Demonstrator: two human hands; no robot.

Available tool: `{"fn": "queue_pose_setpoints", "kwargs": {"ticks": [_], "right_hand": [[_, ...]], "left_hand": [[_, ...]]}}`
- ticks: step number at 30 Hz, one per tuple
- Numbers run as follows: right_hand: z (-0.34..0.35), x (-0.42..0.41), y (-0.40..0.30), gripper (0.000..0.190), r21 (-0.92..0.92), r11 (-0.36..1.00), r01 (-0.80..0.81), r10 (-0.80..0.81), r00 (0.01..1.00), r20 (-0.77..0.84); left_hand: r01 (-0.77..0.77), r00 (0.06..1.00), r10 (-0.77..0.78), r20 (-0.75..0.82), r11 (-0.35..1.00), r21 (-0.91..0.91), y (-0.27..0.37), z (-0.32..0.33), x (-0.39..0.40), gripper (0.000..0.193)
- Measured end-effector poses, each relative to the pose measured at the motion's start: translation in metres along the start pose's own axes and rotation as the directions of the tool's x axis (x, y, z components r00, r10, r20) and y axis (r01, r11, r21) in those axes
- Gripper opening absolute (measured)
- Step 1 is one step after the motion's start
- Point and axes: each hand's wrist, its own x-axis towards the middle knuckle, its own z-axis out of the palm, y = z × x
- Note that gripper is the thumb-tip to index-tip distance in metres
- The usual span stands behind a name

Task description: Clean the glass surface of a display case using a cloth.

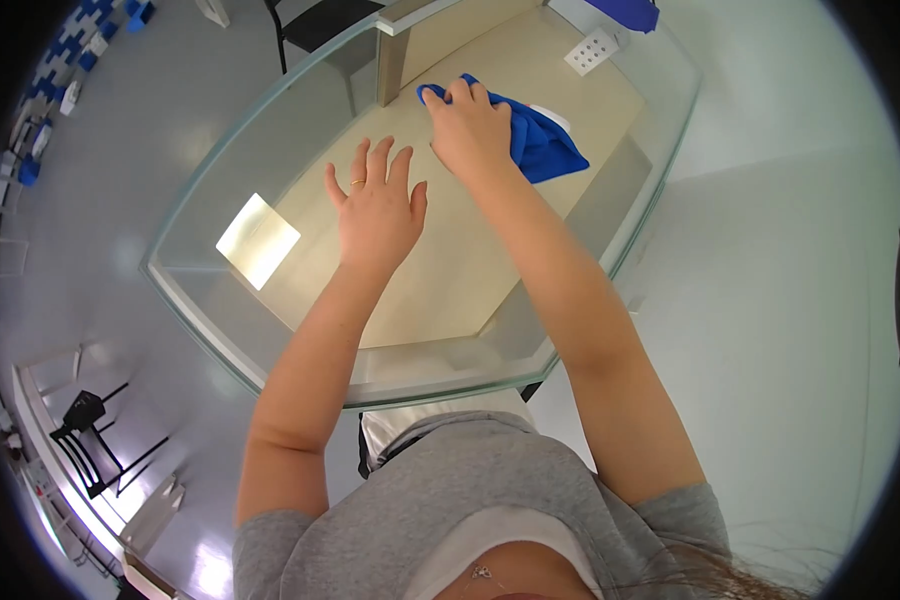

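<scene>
A glass-topped display counter (420, 296) stands before me, its pale inner base showing through the glass. My right hand (471, 129) rests towards the counter's far part with its fingers bent over a blue cloth (544, 146), which spreads out to the right of the hand. Part of a white object (551, 118) shows behind the cloth; what it is, I cannot tell. My left hand (379, 199), with a ring on one finger, is over the glass to the left of the right hand. Its fingers are spread and it holds nothing.
A white card with dark dots (591, 52) lies at the far right of the counter, near a purple-blue item (626, 11). A black chair (330, 22) stands beyond the left glass edge. Another black chair (86, 442) is at lower left. A white wall (765, 300) runs along the right.
</scene>
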Motion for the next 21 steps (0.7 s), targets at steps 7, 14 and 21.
{"fn": "queue_pose_setpoints", "kwargs": {"ticks": [7,14,21], "right_hand": [[-0.010,-0.029,-0.012,0.037,-0.017,0.998,0.053,-0.053,0.999,0.011],[0.006,-0.003,-0.003,0.034,0.022,0.999,0.037,-0.036,0.998,-0.059],[-0.001,-0.025,-0.011,0.024,0.152,0.985,0.079,-0.066,0.994,-0.092]], "left_hand": [[0.018,1.000,-0.018,0.019,1.000,0.026,0.001,0.000,-0.004,0.040],[-0.006,1.000,0.005,0.030,0.999,0.032,0.003,0.002,-0.003,0.041],[-0.026,1.000,0.026,-0.015,0.999,0.025,0.003,0.000,-0.005,0.041]]}}
